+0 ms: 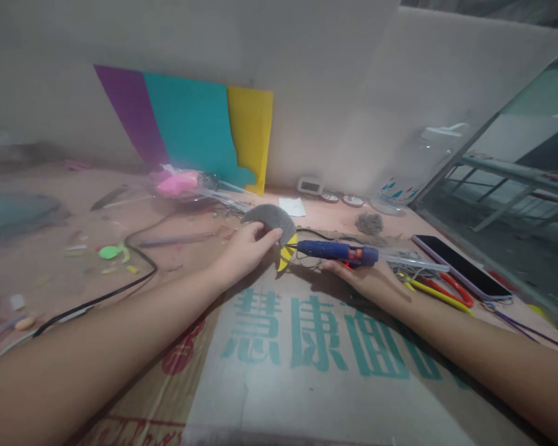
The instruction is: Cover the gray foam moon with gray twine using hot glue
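My left hand (251, 248) pinches a grey crescent-shaped piece (272, 217) between thumb and fingers. The crescent's lower tip carries a yellow patch (286, 254). In my right hand (360, 272) is a blue hot glue gun (328, 249), lying level and pointing left. A clear glue stick (418, 262) sticks out of its back end, and a small red light glows beneath its body. The gun's nozzle meets or nearly touches the yellow patch; actual contact I cannot tell. Both hands are above a printed cardboard sheet (270, 396) with teal characters.
Right of my right hand lie red-and-yellow-handled pliers (446, 296) and a phone (460, 265). Behind stand a clear plastic bottle (411, 167) and a small digital display (310, 186). Coloured sheets (190, 127) lean against the wall. A black cable (139, 282) crosses the left side among scraps.
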